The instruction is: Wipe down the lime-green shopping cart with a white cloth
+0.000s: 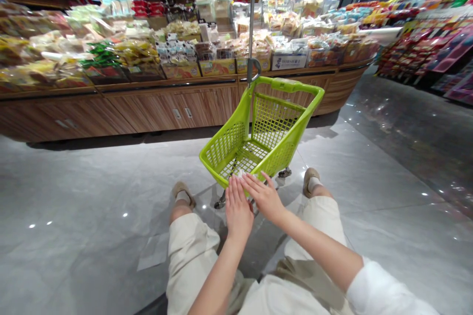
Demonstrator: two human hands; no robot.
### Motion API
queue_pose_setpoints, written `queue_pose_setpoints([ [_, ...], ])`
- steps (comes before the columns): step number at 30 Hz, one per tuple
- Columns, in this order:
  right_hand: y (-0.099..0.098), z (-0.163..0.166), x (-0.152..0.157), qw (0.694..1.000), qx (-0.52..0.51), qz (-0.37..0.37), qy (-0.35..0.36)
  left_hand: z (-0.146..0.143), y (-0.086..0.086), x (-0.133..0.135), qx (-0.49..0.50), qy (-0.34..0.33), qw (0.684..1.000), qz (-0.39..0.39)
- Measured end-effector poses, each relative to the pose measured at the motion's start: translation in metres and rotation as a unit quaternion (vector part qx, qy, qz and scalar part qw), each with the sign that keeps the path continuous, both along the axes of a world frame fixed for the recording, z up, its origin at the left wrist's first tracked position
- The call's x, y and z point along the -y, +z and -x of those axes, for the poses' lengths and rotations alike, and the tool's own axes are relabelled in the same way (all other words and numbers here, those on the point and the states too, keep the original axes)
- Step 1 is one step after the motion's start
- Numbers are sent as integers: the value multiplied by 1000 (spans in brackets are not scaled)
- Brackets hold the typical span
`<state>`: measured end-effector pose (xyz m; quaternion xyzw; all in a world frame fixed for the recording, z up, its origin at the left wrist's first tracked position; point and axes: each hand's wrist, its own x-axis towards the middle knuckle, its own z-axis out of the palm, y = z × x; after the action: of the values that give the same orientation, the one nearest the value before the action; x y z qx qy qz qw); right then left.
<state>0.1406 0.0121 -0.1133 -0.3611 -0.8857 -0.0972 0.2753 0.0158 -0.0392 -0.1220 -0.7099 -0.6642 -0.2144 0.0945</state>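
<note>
A lime-green shopping cart (283, 165) stands before me, its slatted basket tipped toward my knees. At its near rim, a small crumpled white piece, apparently tissue (241, 173), shows at my fingertips. My right hand (266, 198) presses that tissue against the rim, its fingers bent over the edge and one finger set apart. Close against it, my left hand (237, 206) lies with straight fingers on the rim, their tips beside the tissue. Both thumbs and the palms are hidden from view.
Behind the cart runs a wooden display counter (144, 110) stacked with packaged snacks. A thin grey pole with a hook (253, 66) rises by the cart handle. My shoes (311, 180) stand either side of the cart on grey tile (92, 197). More shelves (424, 44) are at right.
</note>
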Motion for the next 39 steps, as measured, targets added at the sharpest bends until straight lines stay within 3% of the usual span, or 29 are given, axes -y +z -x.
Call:
queue_pose_setpoints([
  [2, 7, -24, -22, 1000, 10, -1, -10, 2, 2, 1, 3, 0, 1000, 0],
  [6, 27, -81, -83, 989, -26, 11, -146, 1, 4, 2, 7, 0, 1000, -8],
  [8, 29, -87, -93, 981, -45, 23, -188, -2, 5, 2, 13, 1, 1000, -11],
  [11, 19, -54, -67, 981, -61, 30, -179, -6, 4, 1, 24, 7, 1000, -15],
  [14, 4, -7, -20, 994, -46, 18, -95, -6, 2, 0, 21, 8, 1000, -16],
  [17, -1, 9, 3, 1000, -11, 5, -11, -2, 1, 0, 9, 2, 1000, -12],
  [20, 9, -23, -23, 1000, 10, 4, 4, 1, 2, 1, 4, 3, 1000, -8],
  [25, 27, -90, -89, 986, -42, 17, -159, -2, 6, 2, 12, 1, 1000, -10],
  [27, 24, -83, -86, 981, -54, 26, -184, -6, 5, 2, 16, 6, 1000, -13],
  [29, 16, -57, -61, 984, -56, 31, -165, -8, 3, 1, 19, 12, 1000, -14],
  [32, 2, -11, -14, 997, -28, 29, -68, -9, -1, 0, 19, 16, 1000, -12],
  [34, 0, 1, 1, 1000, 0, 24, -7, -6, -2, -1, 19, 13, 1000, -8],
  [37, 9, -24, -21, 1000, 20, 17, 11, -1, -1, -1, 22, 1, 1000, -5],
  [39, 18, -55, -52, 999, 2, 15, -45, 0, 1, 0, 26, -4, 1000, -7],
])
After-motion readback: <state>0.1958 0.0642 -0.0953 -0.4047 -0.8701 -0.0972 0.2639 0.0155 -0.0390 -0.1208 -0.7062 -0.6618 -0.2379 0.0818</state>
